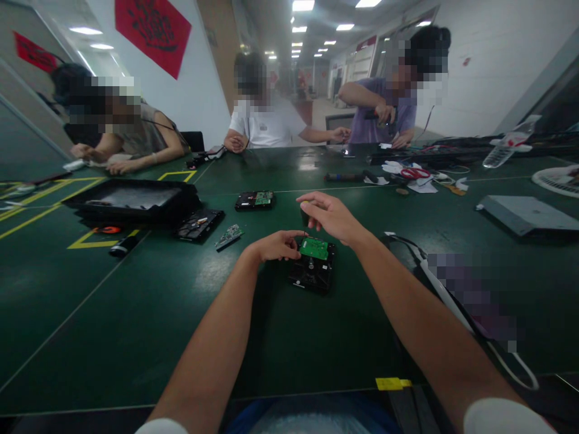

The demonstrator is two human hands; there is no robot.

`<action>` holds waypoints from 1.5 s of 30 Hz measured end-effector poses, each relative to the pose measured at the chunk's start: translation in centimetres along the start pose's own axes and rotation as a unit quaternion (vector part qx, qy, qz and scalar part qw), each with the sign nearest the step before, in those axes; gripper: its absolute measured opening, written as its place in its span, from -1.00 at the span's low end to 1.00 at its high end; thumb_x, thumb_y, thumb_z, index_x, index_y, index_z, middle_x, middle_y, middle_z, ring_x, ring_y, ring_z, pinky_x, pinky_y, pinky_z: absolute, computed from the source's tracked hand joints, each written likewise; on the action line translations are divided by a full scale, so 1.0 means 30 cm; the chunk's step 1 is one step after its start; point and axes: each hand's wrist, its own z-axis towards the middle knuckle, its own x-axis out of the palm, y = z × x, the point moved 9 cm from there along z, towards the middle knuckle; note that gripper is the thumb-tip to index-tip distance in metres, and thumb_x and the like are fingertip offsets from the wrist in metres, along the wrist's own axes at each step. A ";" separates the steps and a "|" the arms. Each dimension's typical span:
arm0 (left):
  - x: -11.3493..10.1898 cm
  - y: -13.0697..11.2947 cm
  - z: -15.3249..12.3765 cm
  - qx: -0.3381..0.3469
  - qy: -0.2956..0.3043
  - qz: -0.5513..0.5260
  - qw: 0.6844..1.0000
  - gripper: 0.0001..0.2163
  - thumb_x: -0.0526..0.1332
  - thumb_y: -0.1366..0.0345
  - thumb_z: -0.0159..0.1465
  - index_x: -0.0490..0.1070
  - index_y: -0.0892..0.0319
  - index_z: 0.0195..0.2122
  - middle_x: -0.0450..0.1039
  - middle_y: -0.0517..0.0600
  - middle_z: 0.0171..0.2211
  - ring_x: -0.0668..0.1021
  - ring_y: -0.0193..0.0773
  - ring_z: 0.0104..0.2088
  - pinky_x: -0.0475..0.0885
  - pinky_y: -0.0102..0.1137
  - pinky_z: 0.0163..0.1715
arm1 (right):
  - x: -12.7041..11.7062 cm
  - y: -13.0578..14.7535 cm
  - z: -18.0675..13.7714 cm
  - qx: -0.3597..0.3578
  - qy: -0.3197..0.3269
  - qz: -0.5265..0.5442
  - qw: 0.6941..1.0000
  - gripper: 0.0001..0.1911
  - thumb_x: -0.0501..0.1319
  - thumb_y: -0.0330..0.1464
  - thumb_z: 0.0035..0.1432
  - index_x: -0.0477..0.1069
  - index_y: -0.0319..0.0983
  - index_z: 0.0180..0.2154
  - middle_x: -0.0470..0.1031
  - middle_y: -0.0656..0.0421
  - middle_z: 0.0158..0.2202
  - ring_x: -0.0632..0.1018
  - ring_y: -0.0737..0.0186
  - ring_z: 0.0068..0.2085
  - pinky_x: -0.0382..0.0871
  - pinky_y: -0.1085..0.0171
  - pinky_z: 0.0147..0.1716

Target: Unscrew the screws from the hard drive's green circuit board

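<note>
A hard drive (312, 276) lies on the green table with its circuit board (315, 248) facing up. My right hand (326, 216) is closed around the dark handle of a screwdriver (305, 218), held upright with its shaft pointing down at the board's far left corner. Against the drive's left side rests my left hand (281, 246); its thumb touches the edge and the index finger reaches toward the screwdriver's tip. Whether the tip sits in a screw is too small to tell.
A second hard drive (254, 201), a loose circuit board (230, 237), another drive (199, 225) and a black tray (136, 202) are to the left. Scissors (415, 173), a bottle (511, 143) and a grey box (529, 214) are at the right. Three people sit opposite.
</note>
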 end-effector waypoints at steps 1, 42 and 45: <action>0.001 0.000 0.000 -0.001 0.001 0.001 1.000 -0.20 0.37 0.25 0.15 0.17 0.14 0.43 0.44 -0.14 -0.38 0.44 -0.36 -0.51 0.27 -0.46 -0.52 | 0.001 0.000 0.000 -0.001 0.001 0.000 1.000 -0.81 0.27 -0.24 0.31 0.53 -0.12 -0.07 0.52 0.22 -0.32 0.51 0.37 -0.45 0.35 0.41 -0.56; 0.002 0.006 0.009 0.004 0.008 -0.010 1.000 -0.19 0.37 0.29 0.14 0.15 0.16 0.43 0.45 -0.14 -0.36 0.45 -0.37 -0.50 0.29 -0.46 -0.51 | -0.005 -0.022 0.004 0.050 -0.029 0.061 0.996 -0.85 0.26 -0.26 0.34 0.42 -0.21 -0.21 0.59 0.12 -0.22 0.62 0.32 -0.41 0.52 0.35 -0.47; 0.000 0.010 0.010 0.005 0.005 -0.011 1.000 -0.20 0.37 0.29 0.14 0.16 0.16 0.42 0.46 -0.13 -0.36 0.46 -0.37 -0.49 0.29 -0.47 -0.51 | -0.012 -0.041 0.012 0.069 -0.036 0.073 0.994 -0.86 0.17 -0.28 0.40 0.44 -0.20 -0.15 0.56 0.14 -0.24 0.62 0.32 -0.44 0.49 0.35 -0.51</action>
